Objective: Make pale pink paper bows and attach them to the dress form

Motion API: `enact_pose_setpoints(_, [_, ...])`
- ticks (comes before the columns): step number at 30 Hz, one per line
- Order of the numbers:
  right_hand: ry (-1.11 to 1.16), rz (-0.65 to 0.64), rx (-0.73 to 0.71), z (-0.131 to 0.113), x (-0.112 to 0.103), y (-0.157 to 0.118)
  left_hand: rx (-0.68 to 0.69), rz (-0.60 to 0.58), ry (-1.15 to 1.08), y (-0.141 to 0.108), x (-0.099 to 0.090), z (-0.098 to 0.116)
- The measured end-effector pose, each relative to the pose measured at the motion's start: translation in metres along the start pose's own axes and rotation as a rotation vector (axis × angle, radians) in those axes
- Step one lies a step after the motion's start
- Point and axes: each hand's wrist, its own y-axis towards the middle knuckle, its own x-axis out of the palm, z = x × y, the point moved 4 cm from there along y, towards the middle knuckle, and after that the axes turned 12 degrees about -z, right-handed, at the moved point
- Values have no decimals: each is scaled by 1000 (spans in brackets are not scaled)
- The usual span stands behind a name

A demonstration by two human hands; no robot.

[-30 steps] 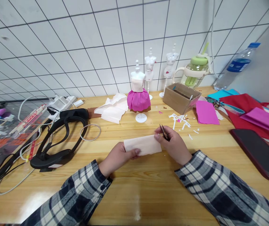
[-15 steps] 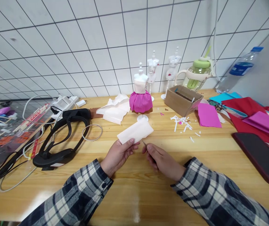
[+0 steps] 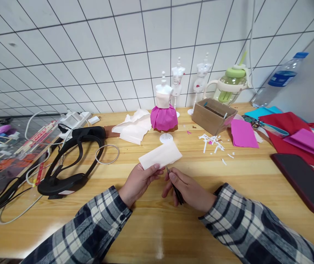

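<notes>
A folded pale cream sheet [image 3: 161,154], paper or thin cloth, is pinched at its lower edge between the thumb and fingers of my left hand [image 3: 141,179]. My right hand [image 3: 189,189] grips a slim black pointed tool [image 3: 177,192], its tip close to the sheet's lower right edge. Whether that tool is scissors or tweezers is partly hidden by my fingers. Just beyond the sheet stands a small white dress form [image 3: 164,90] wearing a cream top and a magenta pleated skirt [image 3: 163,118].
Crumpled cream material [image 3: 135,126] lies behind left. Two bare dress forms [image 3: 201,75] stand by the wall near a cardboard box [image 3: 214,115]. White scraps [image 3: 213,143], a magenta sheet [image 3: 244,134] and a phone [image 3: 302,183] lie right. A black headset [image 3: 74,161] sits left.
The cream sheet has shifted slightly right and down. My right hand's fingers have loosened and spread a little, showing more of the black tool.
</notes>
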Motion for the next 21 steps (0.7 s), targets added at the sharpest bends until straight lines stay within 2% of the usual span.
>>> enact_pose_setpoints(8, [9, 9, 8, 2, 0, 1, 20, -34, 36, 0, 3, -2])
enact_pose_setpoints(16, [28, 12, 31, 0, 1, 1, 28, 6, 60, -1, 4, -1])
enact_pose_setpoints(21, [24, 9, 20, 0, 1, 2, 26, -12, 71, 0, 4, -1])
